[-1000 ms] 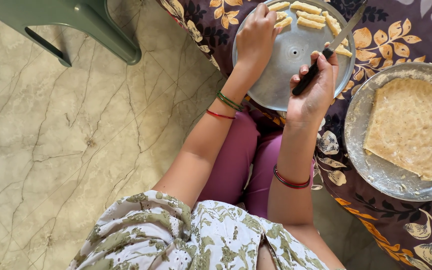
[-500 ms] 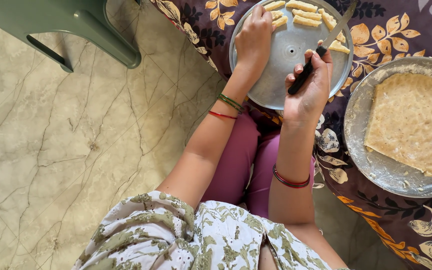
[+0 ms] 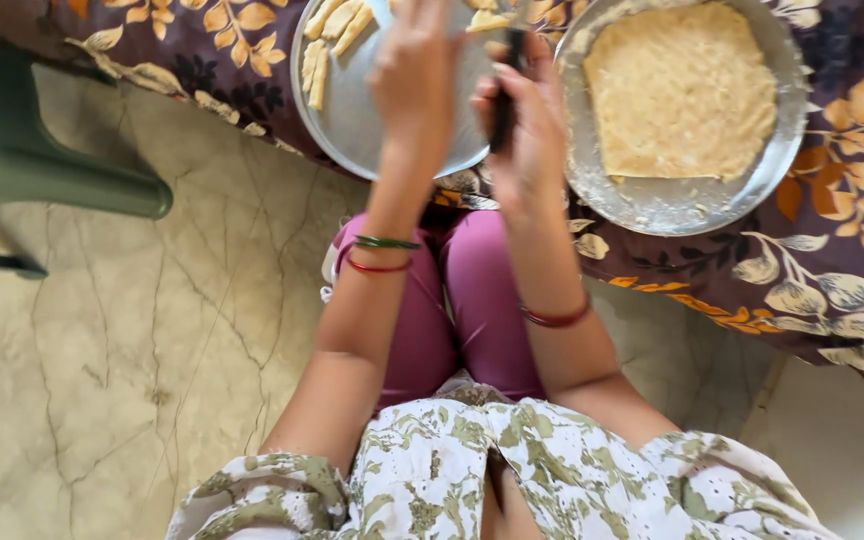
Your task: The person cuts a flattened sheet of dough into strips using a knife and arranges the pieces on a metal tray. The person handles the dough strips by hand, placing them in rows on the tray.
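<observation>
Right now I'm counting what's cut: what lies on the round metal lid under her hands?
On the round metal lid, several pale dough strips lie at its left edge. The left hand and the right hand, gripping a dark knife handle, cover the middle.

Right hand (image 3: 524, 125) grips black knife handle (image 3: 505, 95) over near rim of round metal lid (image 3: 352, 120); left hand (image 3: 414, 85) rests on lid beside dough strips (image 3: 327, 40).

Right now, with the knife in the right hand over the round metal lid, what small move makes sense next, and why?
Probably bring the knife across to the flat dough sheet in the steel plate to cut another strip. The right hand grips the black handle, cut pieces already lie on the round lid where the left hand rests, and the sheet looks largely uncut.
</observation>
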